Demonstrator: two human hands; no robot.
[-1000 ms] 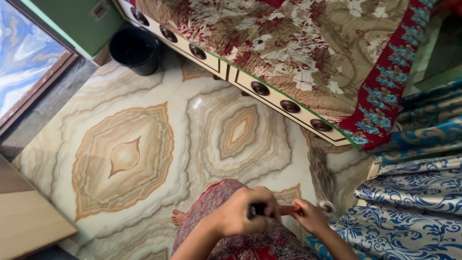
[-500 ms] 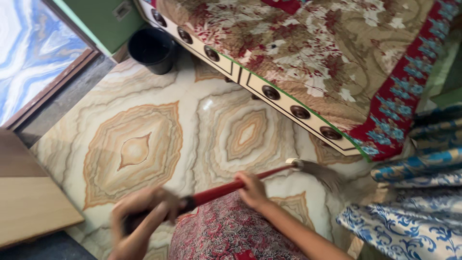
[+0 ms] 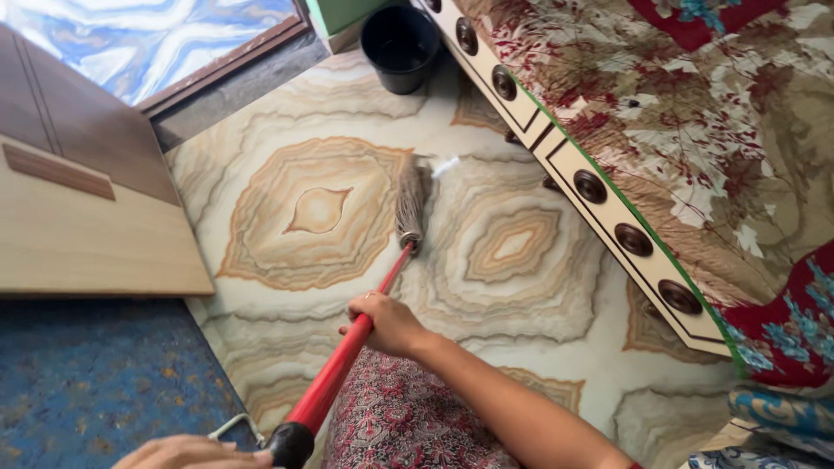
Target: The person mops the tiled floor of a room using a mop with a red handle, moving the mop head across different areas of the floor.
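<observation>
A broom (image 3: 365, 304) with a red handle and a pale bristle head is lying across the middle of the frame, its bristles now resting on the patterned marble floor (image 3: 287, 217) at centre, having swung over from the right side beside the bed since half a second ago. The right hand (image 3: 391, 323) is gripping the handle partway down, while the left hand (image 3: 187, 453) at the bottom edge is closing over the black end. A black bucket (image 3: 401, 45) is standing at the top, the bed (image 3: 695, 130) is filling the right, and a wooden board (image 3: 87, 234) is sitting at left.
</observation>
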